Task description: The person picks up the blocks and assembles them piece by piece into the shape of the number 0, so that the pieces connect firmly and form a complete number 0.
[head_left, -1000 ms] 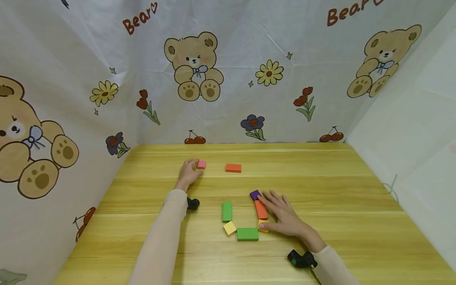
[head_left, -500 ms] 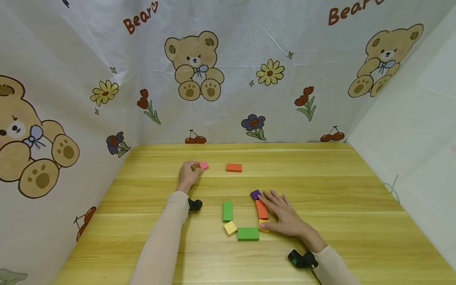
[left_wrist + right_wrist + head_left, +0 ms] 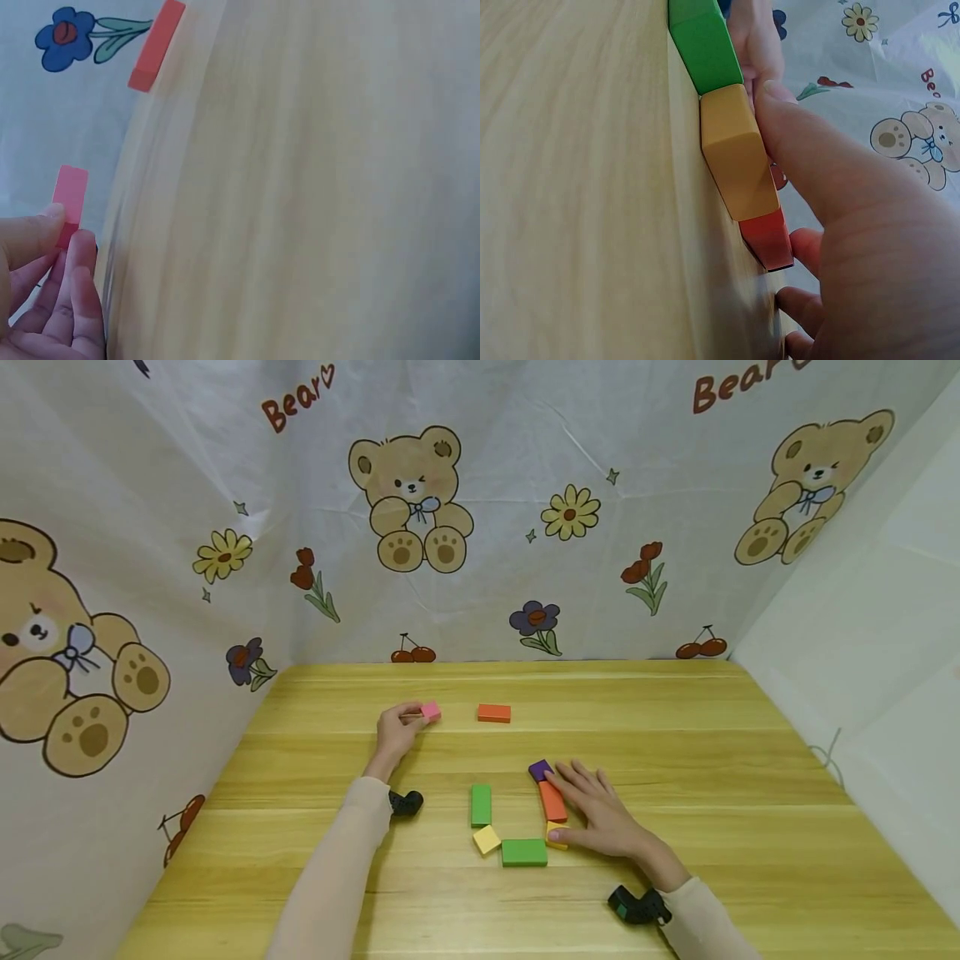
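Observation:
Between thumb and fingertips my left hand (image 3: 396,732) pinches a small pink block (image 3: 431,711), which the left wrist view also shows held upright. My right hand (image 3: 603,817) lies spread, its thumb on a yellow-orange block (image 3: 557,835). Its index finger reaches the edge of the purple block (image 3: 540,770) and the orange-red block (image 3: 552,802) in the same row. In the right wrist view the yellow-orange block (image 3: 739,154) stands between a green block (image 3: 706,46) and the red one (image 3: 768,240). Part of the yellow-orange block is hidden under the thumb in the head view.
A green block (image 3: 481,806), a tilted pale yellow block (image 3: 487,841) and another green block (image 3: 524,852) lie left of the right hand. An orange-red block (image 3: 494,713) lies farther back on the wooden table (image 3: 675,718). A bear-print cloth (image 3: 480,510) hangs behind.
The pink block has turned slightly and shifted a little to the right, with the left hand's fingers now closer round it. The right hand has stayed in place.

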Action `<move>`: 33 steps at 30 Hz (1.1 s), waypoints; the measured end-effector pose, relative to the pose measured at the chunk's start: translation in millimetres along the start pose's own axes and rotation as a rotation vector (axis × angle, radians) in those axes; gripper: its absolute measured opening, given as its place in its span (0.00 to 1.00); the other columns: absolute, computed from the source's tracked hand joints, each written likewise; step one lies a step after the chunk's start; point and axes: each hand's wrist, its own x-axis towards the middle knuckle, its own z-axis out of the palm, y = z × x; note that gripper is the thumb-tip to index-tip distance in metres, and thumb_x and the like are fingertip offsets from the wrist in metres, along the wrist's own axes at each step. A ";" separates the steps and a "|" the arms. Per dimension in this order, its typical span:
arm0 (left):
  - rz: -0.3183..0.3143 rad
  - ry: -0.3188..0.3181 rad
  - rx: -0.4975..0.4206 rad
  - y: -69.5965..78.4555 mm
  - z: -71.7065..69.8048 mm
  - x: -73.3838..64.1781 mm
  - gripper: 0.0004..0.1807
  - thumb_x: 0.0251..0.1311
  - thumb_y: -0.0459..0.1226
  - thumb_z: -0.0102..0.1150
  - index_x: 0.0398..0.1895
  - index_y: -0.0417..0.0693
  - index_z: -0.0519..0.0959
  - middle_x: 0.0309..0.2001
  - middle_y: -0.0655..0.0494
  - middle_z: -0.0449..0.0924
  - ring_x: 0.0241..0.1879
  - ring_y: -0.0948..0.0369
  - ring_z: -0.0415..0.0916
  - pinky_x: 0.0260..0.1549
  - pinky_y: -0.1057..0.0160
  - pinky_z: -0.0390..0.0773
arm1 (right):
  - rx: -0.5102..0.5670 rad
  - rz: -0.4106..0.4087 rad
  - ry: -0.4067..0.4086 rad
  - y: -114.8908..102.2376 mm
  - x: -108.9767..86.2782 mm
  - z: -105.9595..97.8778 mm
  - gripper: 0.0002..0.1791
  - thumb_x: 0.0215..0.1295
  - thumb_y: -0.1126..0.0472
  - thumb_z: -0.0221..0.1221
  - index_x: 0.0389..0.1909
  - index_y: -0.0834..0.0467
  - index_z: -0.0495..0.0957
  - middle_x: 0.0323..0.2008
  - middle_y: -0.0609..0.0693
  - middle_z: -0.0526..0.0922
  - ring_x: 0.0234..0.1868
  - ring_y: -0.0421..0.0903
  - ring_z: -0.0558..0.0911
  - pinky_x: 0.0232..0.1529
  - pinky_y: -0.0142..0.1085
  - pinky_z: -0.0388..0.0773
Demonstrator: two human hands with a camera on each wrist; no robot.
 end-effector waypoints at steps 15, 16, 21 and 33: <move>0.119 -0.185 -0.023 15.3 10.0 -24.8 0.17 0.61 0.32 0.64 0.54 0.42 0.81 0.53 0.44 0.80 0.41 0.56 0.79 0.33 0.66 0.77 | 0.013 -0.001 -0.002 0.2 -0.4 0.9 0.48 0.56 0.39 0.65 0.74 0.54 0.60 0.74 0.63 0.58 0.74 0.69 0.51 0.67 0.69 0.37; 0.126 -0.197 -0.018 17.0 10.8 -27.1 0.17 0.61 0.32 0.64 0.54 0.42 0.81 0.53 0.45 0.80 0.41 0.56 0.79 0.34 0.66 0.77 | 0.010 -0.002 -0.001 0.2 -0.4 0.9 0.48 0.56 0.39 0.65 0.74 0.54 0.60 0.74 0.63 0.58 0.74 0.69 0.51 0.67 0.69 0.37; 0.154 -0.254 0.011 23.3 16.1 -36.4 0.17 0.60 0.31 0.64 0.53 0.43 0.82 0.50 0.46 0.81 0.39 0.59 0.79 0.35 0.66 0.77 | 0.005 -0.013 0.009 1.3 -0.3 1.6 0.48 0.56 0.40 0.65 0.74 0.54 0.60 0.74 0.63 0.58 0.74 0.69 0.51 0.67 0.70 0.38; 0.223 -0.362 0.092 21.5 28.0 -52.6 0.16 0.58 0.29 0.65 0.51 0.42 0.82 0.49 0.48 0.82 0.38 0.60 0.79 0.31 0.65 0.77 | 0.003 0.008 -0.006 1.6 -0.5 0.2 0.48 0.56 0.38 0.65 0.74 0.53 0.59 0.74 0.62 0.57 0.74 0.68 0.51 0.68 0.69 0.38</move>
